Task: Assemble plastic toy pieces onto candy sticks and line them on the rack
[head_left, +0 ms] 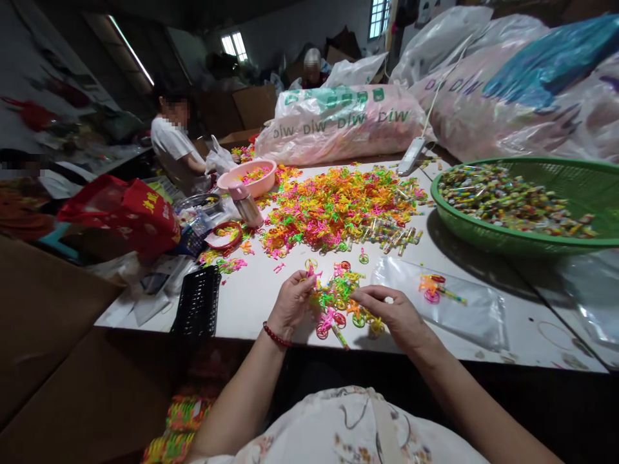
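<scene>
A small heap of bright plastic toy pieces (338,296) lies on the white table (256,296) right in front of me. My left hand (290,303) is curled at the heap's left edge, fingers pinched on a few pink and yellow pieces. At the right side of the heap my right hand (391,309) rests with its fingers drawn together on the pieces. A clear plastic bag (464,309) with a few coloured pieces inside lies flat just right of my right hand. A big pile of the same pieces (338,206) is spread farther back.
A green basket (527,241) of small wrapped items sits at the right. A pink bowl (249,177), a bottle (246,203), a black tray (198,303) and a red bag (130,212) are at the left. Large filled sacks (338,122) line the back. Another person sits at far left.
</scene>
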Motion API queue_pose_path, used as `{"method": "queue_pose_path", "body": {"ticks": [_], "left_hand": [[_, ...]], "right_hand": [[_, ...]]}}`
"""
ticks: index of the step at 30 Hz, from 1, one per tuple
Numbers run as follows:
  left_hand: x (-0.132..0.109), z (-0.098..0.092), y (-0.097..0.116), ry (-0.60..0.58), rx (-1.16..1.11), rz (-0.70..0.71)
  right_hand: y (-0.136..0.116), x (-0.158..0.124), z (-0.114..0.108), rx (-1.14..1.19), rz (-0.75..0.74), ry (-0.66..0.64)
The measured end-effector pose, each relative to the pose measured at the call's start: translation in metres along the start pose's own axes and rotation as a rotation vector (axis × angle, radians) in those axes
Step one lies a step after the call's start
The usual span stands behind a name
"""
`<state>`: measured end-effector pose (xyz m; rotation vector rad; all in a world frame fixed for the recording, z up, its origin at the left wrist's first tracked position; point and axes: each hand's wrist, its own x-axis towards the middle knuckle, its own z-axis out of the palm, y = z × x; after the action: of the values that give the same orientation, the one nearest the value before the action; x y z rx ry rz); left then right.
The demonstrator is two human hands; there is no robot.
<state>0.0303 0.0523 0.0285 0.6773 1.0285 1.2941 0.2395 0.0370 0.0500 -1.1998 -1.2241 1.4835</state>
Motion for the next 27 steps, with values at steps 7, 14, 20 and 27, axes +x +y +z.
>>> {"method": "queue_pose_path", "body": {"ticks": [7, 14, 20, 27], "left_hand": [[-0.020, 0.003, -0.010, -0.093, 0.365, 0.025], [-0.034, 0.012, -0.001, -0.293, 0.419, -0.044], [-0.032, 0.019, -0.008, -0.128, 0.068, -0.078], [-0.038, 0.035, -0.025, -0.052, -0.051, -0.070]], "right_hand": [[0.007, -0.005, 0.003, 0.115, 0.078, -0.022], [0.002, -0.001, 0.009, 0.101, 0.040, 0.001], [0.007, -0.009, 0.012, 0.054, 0.043, -0.099], [0.014, -0.011, 0.012, 0.072, 0.045, -0.084]]}}
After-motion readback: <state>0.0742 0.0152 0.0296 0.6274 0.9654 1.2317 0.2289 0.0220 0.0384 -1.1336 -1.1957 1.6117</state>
